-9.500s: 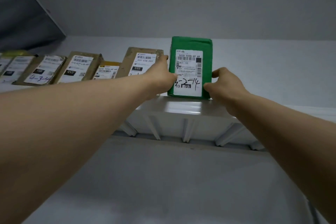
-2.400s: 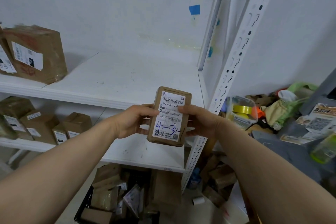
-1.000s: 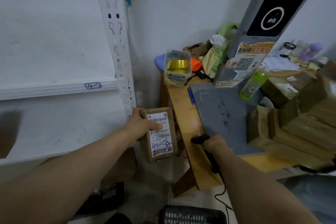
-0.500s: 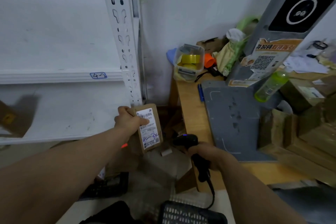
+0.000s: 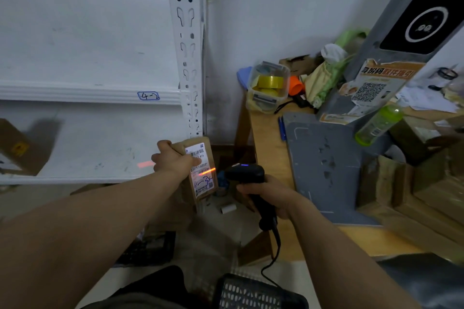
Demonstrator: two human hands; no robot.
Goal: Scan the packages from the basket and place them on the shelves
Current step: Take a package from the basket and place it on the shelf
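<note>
The left hand (image 5: 173, 160) grips a small brown cardboard package (image 5: 198, 170) just left of the black scanner (image 5: 247, 174), which the right hand (image 5: 270, 194) holds; an orange beam crosses its white label (image 5: 200, 170).

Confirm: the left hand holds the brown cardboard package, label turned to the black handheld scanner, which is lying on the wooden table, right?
Not lying there. The head view shows the right hand gripping the black handheld scanner by its handle, not resting on the wooden table. The rest stands: the left hand holds the brown cardboard package, its label facing the scanner.
</note>
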